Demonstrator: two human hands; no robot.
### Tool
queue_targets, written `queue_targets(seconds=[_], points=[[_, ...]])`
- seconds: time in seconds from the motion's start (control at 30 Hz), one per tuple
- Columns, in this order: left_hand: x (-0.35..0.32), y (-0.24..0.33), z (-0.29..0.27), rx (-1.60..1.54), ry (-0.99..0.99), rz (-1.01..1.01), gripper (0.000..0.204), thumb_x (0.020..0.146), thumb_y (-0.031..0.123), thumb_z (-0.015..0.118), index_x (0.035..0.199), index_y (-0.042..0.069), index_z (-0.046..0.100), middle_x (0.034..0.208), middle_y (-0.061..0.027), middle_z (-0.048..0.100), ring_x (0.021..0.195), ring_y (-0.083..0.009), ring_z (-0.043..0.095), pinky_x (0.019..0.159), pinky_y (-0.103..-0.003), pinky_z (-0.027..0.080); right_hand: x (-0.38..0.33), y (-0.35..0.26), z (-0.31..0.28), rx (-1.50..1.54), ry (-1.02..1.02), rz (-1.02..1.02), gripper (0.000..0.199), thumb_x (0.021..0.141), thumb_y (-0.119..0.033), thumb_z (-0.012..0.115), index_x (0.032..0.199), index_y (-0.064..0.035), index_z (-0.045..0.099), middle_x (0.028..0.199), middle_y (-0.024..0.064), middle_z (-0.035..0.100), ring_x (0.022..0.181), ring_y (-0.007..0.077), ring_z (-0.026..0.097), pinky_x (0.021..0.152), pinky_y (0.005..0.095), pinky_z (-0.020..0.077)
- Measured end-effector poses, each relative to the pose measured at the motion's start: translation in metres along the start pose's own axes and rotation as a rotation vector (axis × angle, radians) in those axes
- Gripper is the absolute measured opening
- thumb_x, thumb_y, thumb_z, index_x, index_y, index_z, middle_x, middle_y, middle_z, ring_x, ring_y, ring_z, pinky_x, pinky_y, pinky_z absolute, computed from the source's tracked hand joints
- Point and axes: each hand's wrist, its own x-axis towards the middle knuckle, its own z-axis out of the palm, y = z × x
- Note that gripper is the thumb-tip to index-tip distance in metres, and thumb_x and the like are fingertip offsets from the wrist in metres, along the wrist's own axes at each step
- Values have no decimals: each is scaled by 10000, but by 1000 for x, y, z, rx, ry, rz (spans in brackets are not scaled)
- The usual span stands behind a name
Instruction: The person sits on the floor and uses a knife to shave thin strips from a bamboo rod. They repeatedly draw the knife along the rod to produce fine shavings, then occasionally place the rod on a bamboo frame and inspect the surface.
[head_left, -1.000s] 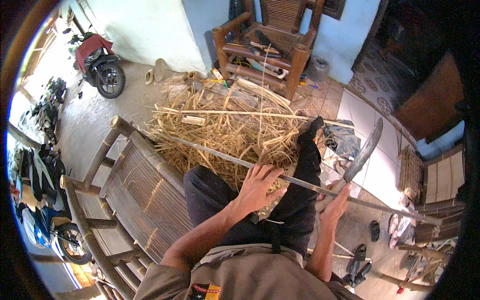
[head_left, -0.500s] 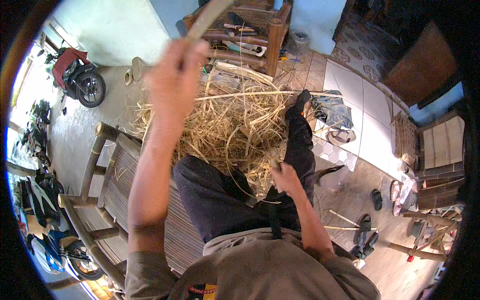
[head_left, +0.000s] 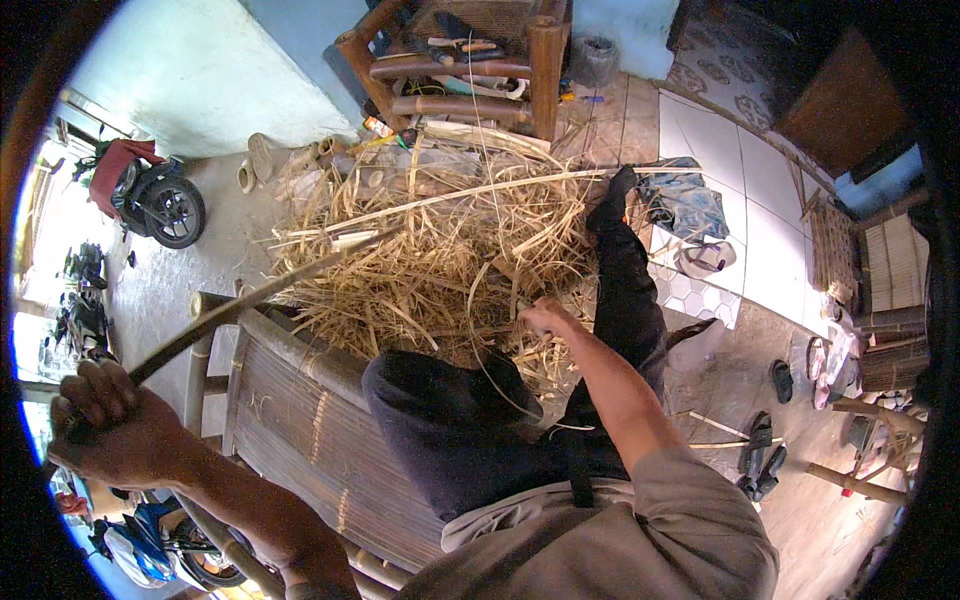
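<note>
Left hand [head_left: 110,425] grips one dark strip [head_left: 230,310]

Closed round the near part, it holds the strip with its long axis running forward and right, past the bench [head_left: 290,425] corner to a far end above the shavings [head_left: 400,310]. Nearer that far end, but apart, the right hand [head_left: 548,318] is curled tight; on what, I cannot tell. Count: two hands, one dark strip, one heap of shavings, one bench.

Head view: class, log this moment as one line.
left hand: gripping long strip | right hand: curled, contents unclear | strip's far end: across shavings heap in view
</note>
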Motion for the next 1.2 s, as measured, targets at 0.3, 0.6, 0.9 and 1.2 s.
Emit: queue_targets(seconds=[0.3,0.6,0.9,1.2], points=[[-23,-78,-20,-180,-99,-242,547,997,543,367,712,96,502,606,18,277,511,-107,235,432,-261,183,31,82,-17,592,294,76,407,945,-359,614,1129,-5,534,805,138,597,650,221,586,611,411,501],[-52,-102,2,-195,-135,-333,559,991,583,376,767,100,546,596,25,299,491,-93,246,426,-244,201,67,51,-1,163,166,255,504,929,-334,636,1281,-13,472,950,161,632,757,224,622,671,414,530],[-76,-110,37,-156,-92,-363,637,971,672,327,728,117,522,573,28,300,477,-90,281,411,-241,222,38,-7,60,828,171,48,408,912,-381,645,1084,-27,539,816,125,611,605,212,607,527,404,528],[-123,-135,34,-109,-108,-429,693,965,699,293,734,81,506,586,5,335,503,-106,310,442,-238,258,-134,27,17,1255,104,19,266,976,-311,578,967,-46,556,693,43,584,511,152,567,425,309,485]])
